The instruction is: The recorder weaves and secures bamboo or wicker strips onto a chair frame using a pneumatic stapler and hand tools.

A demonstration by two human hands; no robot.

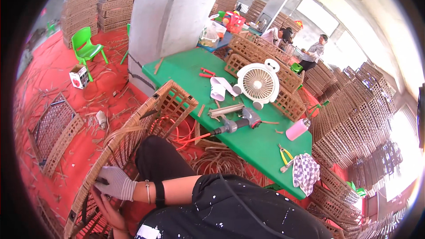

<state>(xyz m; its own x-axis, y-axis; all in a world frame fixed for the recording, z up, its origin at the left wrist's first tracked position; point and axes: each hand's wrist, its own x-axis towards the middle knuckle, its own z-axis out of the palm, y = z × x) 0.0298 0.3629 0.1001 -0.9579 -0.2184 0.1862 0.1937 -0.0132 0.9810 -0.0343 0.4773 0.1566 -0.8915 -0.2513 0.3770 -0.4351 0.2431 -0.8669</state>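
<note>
A long brown woven basket (116,140) stands tilted in front of me at the left, with an open-lattice side and a wrapped rim. My right hand (116,183), in a grey striped glove, is closed over its rim; a small dark spot shows at the fingers. Below it, my bare left hand (111,214) lies against the basket's wall with fingers stretched out, partly hidden by the rim. My knee in black trousers (155,157) is beside the basket's inner side. A grey air stapler (239,123) with an orange hose lies on the table, apart from both hands.
The green table (181,68) carries a white fan (258,84), red-handled pliers (206,73), yellow-handled pliers (285,156), a pink bottle (298,129) and a checked cloth (305,172). A pillar (170,17), green chair (86,44) and stacked baskets (349,119) surround it. Strips litter the red floor; people work behind.
</note>
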